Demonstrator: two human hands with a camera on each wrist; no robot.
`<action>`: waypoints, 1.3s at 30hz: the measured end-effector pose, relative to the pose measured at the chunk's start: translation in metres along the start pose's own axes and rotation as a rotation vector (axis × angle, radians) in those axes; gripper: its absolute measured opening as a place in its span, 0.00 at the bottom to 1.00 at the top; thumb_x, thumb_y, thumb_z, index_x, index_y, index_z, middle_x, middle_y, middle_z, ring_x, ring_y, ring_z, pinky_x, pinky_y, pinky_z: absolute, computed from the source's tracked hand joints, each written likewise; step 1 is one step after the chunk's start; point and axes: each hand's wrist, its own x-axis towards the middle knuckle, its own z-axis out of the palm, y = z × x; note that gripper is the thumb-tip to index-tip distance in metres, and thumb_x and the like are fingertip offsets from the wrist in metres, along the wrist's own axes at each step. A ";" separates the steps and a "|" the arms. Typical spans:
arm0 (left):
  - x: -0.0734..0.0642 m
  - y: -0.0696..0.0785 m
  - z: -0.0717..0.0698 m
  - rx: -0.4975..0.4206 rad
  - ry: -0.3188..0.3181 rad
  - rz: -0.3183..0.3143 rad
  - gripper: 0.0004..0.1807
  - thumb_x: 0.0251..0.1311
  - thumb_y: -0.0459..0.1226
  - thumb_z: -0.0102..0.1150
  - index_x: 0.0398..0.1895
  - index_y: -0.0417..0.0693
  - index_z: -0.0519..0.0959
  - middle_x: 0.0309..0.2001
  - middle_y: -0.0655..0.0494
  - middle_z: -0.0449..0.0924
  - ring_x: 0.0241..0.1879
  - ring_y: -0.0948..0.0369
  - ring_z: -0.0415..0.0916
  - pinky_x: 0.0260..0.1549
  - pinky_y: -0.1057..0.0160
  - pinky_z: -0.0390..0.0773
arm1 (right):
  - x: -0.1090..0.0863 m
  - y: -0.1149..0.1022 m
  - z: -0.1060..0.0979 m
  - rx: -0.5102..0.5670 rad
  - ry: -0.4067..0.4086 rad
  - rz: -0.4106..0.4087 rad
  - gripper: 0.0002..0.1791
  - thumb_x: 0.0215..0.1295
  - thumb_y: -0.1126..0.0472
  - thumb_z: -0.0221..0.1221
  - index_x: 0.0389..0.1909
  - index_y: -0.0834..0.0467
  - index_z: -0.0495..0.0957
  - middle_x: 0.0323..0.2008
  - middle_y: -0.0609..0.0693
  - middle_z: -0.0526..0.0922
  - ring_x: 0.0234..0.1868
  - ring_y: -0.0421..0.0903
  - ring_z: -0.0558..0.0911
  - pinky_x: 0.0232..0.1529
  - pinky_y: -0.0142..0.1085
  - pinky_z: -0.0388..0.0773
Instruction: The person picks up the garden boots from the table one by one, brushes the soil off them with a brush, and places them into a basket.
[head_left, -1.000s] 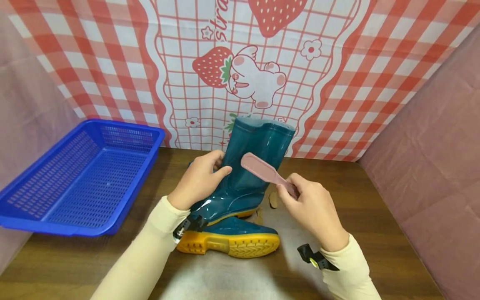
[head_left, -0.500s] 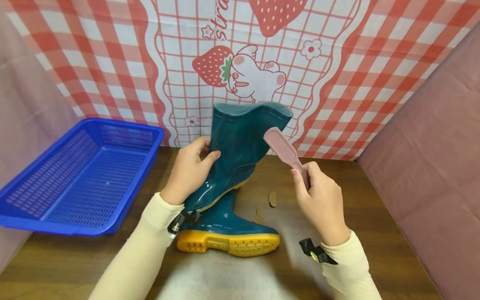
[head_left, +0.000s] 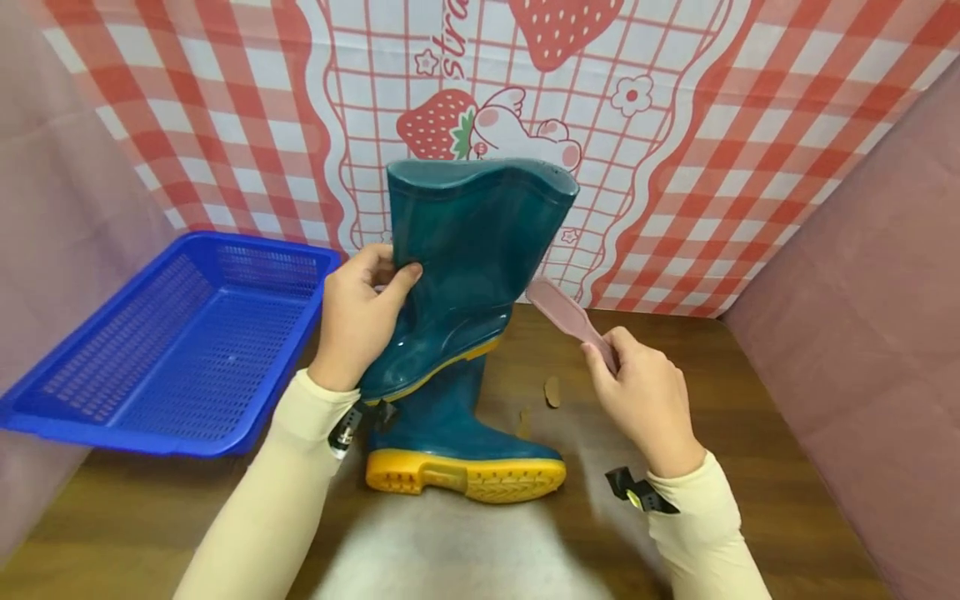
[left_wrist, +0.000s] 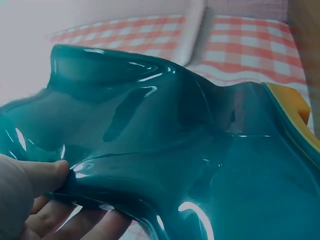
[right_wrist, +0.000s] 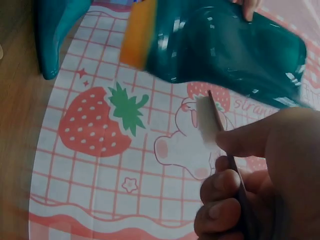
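My left hand (head_left: 360,312) grips a glossy teal rain boot (head_left: 480,242) with a yellow sole, thumb in front and fingers behind its shaft. The boot is raised off the table, opening up, toe pointing down to the left. In my right hand (head_left: 648,396) is a pink brush (head_left: 562,312), held by its handle. Its head is at the boot's right side, and the right wrist view shows pale bristles (right_wrist: 205,120) facing the boot with a small gap between. A matching rain boot (head_left: 465,437) lies on its side underneath, yellow sole towards me.
A blue perforated plastic basket (head_left: 97,432) stands at the left. Two small brown flat pieces (head_left: 552,392) lie on the wooden table (head_left: 757,467) right of the lying boot. A red-and-white strawberry-print cloth (head_left: 667,208) hangs close behind the raised boot.
My left hand has lifted the boot up and to the left, turning it. The brush has left the front of the shaft and moved to the boot's right side.
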 end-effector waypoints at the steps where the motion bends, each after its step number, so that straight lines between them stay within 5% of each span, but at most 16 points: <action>1: 0.001 0.001 -0.003 -0.013 0.017 0.006 0.10 0.67 0.39 0.69 0.44 0.41 0.85 0.33 0.50 0.88 0.29 0.63 0.82 0.29 0.71 0.79 | 0.000 0.000 0.000 -0.003 -0.021 -0.008 0.11 0.71 0.54 0.64 0.31 0.55 0.77 0.16 0.45 0.69 0.17 0.45 0.68 0.18 0.40 0.62; 9: 0.010 0.003 -0.037 -0.038 0.170 0.017 0.11 0.66 0.36 0.69 0.42 0.34 0.84 0.32 0.48 0.87 0.24 0.70 0.77 0.26 0.73 0.78 | 0.000 0.001 0.005 0.004 -0.111 -0.043 0.11 0.71 0.53 0.64 0.32 0.55 0.77 0.16 0.45 0.70 0.18 0.44 0.67 0.19 0.40 0.61; 15: 0.022 -0.005 -0.072 -0.004 0.294 -0.025 0.12 0.66 0.36 0.69 0.41 0.33 0.84 0.29 0.70 0.83 0.24 0.71 0.78 0.27 0.74 0.78 | 0.002 0.002 0.011 -0.003 -0.125 -0.044 0.12 0.71 0.53 0.64 0.30 0.54 0.76 0.16 0.45 0.69 0.18 0.45 0.68 0.19 0.40 0.62; 21: 0.036 -0.024 -0.116 0.059 0.420 -0.124 0.03 0.63 0.36 0.71 0.34 0.50 0.84 0.26 0.75 0.80 0.22 0.75 0.77 0.25 0.77 0.76 | 0.001 0.001 0.013 0.002 -0.166 -0.031 0.11 0.71 0.52 0.64 0.32 0.54 0.77 0.17 0.45 0.70 0.19 0.45 0.69 0.20 0.40 0.62; 27: 0.040 -0.047 -0.158 0.230 0.529 -0.226 0.16 0.65 0.37 0.66 0.27 0.68 0.71 0.23 0.76 0.70 0.22 0.80 0.68 0.31 0.78 0.69 | 0.001 0.002 0.016 0.018 -0.186 -0.028 0.11 0.71 0.53 0.65 0.32 0.54 0.77 0.17 0.45 0.70 0.18 0.45 0.68 0.20 0.39 0.62; 32: 0.033 -0.063 -0.175 0.393 0.490 -0.333 0.17 0.67 0.42 0.62 0.27 0.72 0.65 0.25 0.76 0.63 0.29 0.78 0.61 0.36 0.73 0.59 | 0.002 0.004 0.020 0.022 -0.199 -0.038 0.12 0.71 0.52 0.65 0.32 0.54 0.76 0.16 0.45 0.68 0.18 0.44 0.68 0.19 0.39 0.61; 35: 0.029 -0.069 -0.177 0.460 0.399 -0.385 0.12 0.68 0.44 0.60 0.28 0.68 0.69 0.24 0.77 0.62 0.28 0.78 0.60 0.35 0.73 0.59 | 0.002 0.004 0.022 0.023 -0.213 -0.038 0.12 0.71 0.52 0.65 0.31 0.54 0.77 0.17 0.45 0.68 0.18 0.44 0.68 0.19 0.39 0.61; 39: 0.028 -0.079 -0.182 0.490 0.245 -0.454 0.09 0.71 0.46 0.58 0.36 0.52 0.76 0.20 0.85 0.62 0.22 0.84 0.62 0.32 0.75 0.62 | 0.003 0.004 0.024 0.018 -0.231 -0.030 0.12 0.71 0.52 0.65 0.31 0.54 0.77 0.17 0.44 0.68 0.19 0.44 0.68 0.20 0.39 0.61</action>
